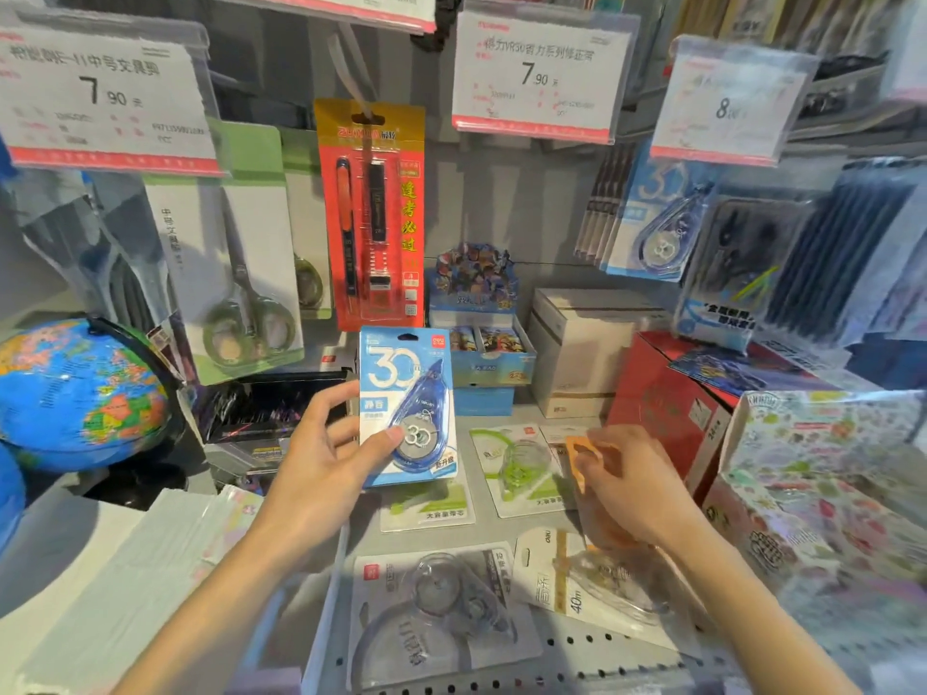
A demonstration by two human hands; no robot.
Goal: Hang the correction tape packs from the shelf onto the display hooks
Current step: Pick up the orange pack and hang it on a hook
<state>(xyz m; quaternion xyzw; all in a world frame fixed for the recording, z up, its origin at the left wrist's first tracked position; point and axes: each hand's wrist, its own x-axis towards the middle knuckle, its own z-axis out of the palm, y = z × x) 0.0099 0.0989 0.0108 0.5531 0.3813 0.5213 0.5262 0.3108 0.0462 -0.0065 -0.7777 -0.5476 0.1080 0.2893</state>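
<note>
My left hand grips a blue correction tape pack marked "30", held upright above the shelf. My right hand pinches an orange pack just above the shelf. Green packs lie flat behind it. A grey pack and a beige 40m pack lie nearer to me. More blue "30" packs hang on a hook at the upper right, under a 7.90 price tag.
A red pen pack and scissors packs hang at the left. A globe stands at the far left. Boxes and a red carton stand behind; a patterned box stands at the right.
</note>
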